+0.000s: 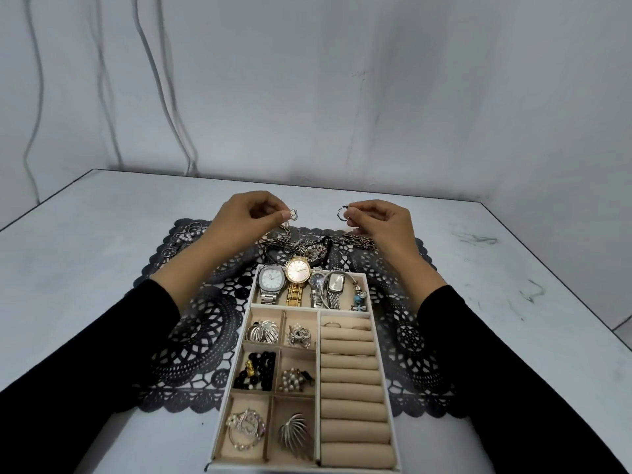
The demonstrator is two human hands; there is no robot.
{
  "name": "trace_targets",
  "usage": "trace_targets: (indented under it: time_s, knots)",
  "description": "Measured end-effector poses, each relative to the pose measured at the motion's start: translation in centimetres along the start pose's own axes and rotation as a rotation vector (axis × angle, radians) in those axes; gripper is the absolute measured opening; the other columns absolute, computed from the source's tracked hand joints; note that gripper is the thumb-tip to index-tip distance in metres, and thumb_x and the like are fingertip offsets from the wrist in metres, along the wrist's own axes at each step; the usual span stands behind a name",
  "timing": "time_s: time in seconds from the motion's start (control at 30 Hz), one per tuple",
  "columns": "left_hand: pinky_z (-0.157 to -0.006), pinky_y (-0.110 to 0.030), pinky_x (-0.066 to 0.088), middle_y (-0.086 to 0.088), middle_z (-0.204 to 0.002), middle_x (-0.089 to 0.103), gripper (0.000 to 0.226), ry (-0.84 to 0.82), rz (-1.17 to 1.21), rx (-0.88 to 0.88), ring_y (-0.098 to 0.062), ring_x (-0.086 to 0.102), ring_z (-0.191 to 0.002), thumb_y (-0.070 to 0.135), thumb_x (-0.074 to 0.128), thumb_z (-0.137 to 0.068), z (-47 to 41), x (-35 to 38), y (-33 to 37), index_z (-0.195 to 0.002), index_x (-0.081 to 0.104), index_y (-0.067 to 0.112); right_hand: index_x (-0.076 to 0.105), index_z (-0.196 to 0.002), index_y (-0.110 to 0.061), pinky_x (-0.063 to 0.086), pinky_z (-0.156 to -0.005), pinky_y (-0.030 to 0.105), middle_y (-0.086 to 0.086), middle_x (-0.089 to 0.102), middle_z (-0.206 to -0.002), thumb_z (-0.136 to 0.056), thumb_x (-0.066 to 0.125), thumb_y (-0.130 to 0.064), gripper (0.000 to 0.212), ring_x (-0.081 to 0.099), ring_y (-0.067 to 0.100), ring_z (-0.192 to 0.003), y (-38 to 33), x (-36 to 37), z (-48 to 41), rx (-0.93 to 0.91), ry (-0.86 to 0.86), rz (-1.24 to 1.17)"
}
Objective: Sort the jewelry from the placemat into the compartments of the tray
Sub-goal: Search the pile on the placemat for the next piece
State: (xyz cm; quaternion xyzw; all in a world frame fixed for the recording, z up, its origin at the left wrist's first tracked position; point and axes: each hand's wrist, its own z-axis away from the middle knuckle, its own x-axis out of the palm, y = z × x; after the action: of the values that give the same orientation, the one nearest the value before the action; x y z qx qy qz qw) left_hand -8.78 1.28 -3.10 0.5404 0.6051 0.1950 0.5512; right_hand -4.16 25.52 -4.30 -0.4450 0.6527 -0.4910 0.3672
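Observation:
A beige compartment tray (318,388) lies on a black lace placemat (191,340). Its far section holds several watches (297,277); small left cells hold brooches, beads and pearls; ring rolls (354,391) fill the right side. My left hand (244,217) is raised over the mat's far edge, pinching a small silver earring (293,214). My right hand (379,222) is level with it, pinching a silver ring-like hoop (343,212). A heap of chains and bracelets (307,246) lies on the mat under both hands.
Several rings (186,236) lie at the placemat's far left corner. The pale table (102,206) ends at a wall behind, where cables (164,97) hang. The table's right edge (615,333) drops off nearby.

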Motion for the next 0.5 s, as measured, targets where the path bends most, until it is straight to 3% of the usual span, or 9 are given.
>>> trace_targets:
  time_s: [0.17,0.37,0.5]
  knots:
    - [-0.075,-0.026,0.054,-0.008,-0.091,0.073,0.01,0.099,0.055,0.015,-0.016,0.067,-0.082,0.027,0.073,-0.086,1.6,-0.7,1.2,-0.092,0.073,0.019,0.073,-0.091,-0.007,0.059,-0.078,0.032,0.012,0.074,-0.084,-0.079,0.075,-0.009,0.012,0.071,0.023,-0.08,-0.9,-0.2,1.3,0.013,0.013,-0.068]
    - [-0.073,-0.023,0.049,-0.014,-0.094,0.072,0.011,0.172,0.109,0.036,-0.012,0.063,-0.08,0.025,0.073,-0.086,3.0,-1.3,2.8,-0.092,0.072,0.016,0.071,-0.096,-0.001,0.056,-0.071,0.021,0.012,0.074,-0.085,-0.079,0.074,-0.006,0.018,0.069,0.015,-0.073,-1.8,0.0,3.2,0.018,-0.008,-0.096]
    - [-0.086,-0.04,0.053,-0.01,-0.099,0.073,0.007,0.168,0.103,0.022,-0.023,0.067,-0.089,0.029,0.07,-0.089,3.3,-1.6,3.0,-0.091,0.071,0.022,0.071,-0.098,0.0,0.058,-0.072,0.022,0.012,0.074,-0.084,-0.08,0.073,-0.005,0.019,0.068,0.016,-0.072,-2.0,0.3,3.8,0.032,-0.018,-0.092]
